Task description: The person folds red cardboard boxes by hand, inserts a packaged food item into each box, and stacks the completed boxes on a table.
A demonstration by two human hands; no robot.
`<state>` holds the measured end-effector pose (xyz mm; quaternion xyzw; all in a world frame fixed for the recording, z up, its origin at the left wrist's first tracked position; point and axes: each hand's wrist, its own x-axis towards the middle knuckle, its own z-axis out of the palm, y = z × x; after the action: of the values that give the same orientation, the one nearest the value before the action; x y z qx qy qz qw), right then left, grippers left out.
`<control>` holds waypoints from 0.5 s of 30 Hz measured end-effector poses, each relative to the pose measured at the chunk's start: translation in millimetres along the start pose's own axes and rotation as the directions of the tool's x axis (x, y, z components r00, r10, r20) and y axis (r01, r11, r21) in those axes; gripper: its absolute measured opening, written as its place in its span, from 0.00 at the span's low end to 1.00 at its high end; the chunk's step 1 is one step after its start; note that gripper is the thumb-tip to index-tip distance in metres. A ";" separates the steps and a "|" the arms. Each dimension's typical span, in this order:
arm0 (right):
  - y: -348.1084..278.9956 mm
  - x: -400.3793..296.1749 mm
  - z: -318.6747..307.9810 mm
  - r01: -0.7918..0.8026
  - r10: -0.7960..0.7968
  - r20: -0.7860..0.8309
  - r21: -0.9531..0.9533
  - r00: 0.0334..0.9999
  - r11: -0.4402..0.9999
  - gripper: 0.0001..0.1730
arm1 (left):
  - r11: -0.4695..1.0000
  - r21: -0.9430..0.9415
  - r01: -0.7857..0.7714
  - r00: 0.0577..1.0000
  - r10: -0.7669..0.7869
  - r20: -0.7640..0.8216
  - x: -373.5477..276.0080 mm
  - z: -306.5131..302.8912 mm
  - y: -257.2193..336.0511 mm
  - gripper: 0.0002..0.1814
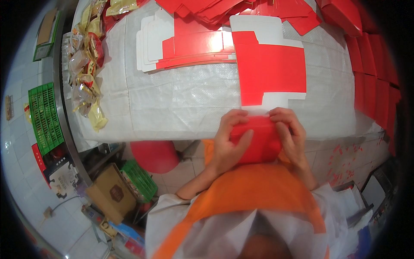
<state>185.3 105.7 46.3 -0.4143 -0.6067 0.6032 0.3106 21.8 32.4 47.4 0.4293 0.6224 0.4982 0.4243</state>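
Between my two hands, close to my orange apron (258,187), is a red cardboard box (258,142) with its far end at the table's near edge. My left hand (231,139) grips its left side, fingers bent over the far edge and thumb across the red face. On the right side my right hand (289,132) holds it, fingertips at the far corner. Just beyond my fingers lies a flat red-and-white carton blank (273,68). A stack of similar carton blanks (197,45) sits to its left, partly under it.
White woven sheeting (181,100) covers the table. Packaged food pouches (85,71) line its left side. Red cardboard pieces (207,11) are heaped at the far side, and red boxes (372,77) stand stacked at right. Below left are a red stool (155,155) and green basket (139,179).
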 end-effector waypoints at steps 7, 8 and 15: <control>0.0 0.5 0.9 -0.048 0.049 -0.033 0.018 0.998 0.999 0.09 | 0.992 -0.072 0.105 0.994 -0.108 -0.032 3.9 5.9 8.1 0.14; 2.2 0.1 1.6 -0.037 0.038 -0.040 0.022 0.998 0.999 0.08 | 0.992 -0.062 0.106 0.994 -0.108 -0.027 4.7 5.3 8.8 0.13; 1.3 -2.1 -2.6 0.005 -0.005 -0.002 0.012 1.000 1.000 0.07 | 0.998 -0.063 -0.001 1.000 0.003 0.021 1.7 0.3 3.2 0.11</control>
<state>188.7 105.0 45.5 -0.4113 -0.6038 0.6057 0.3151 22.0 34.5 50.3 0.4216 0.6015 0.5135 0.4436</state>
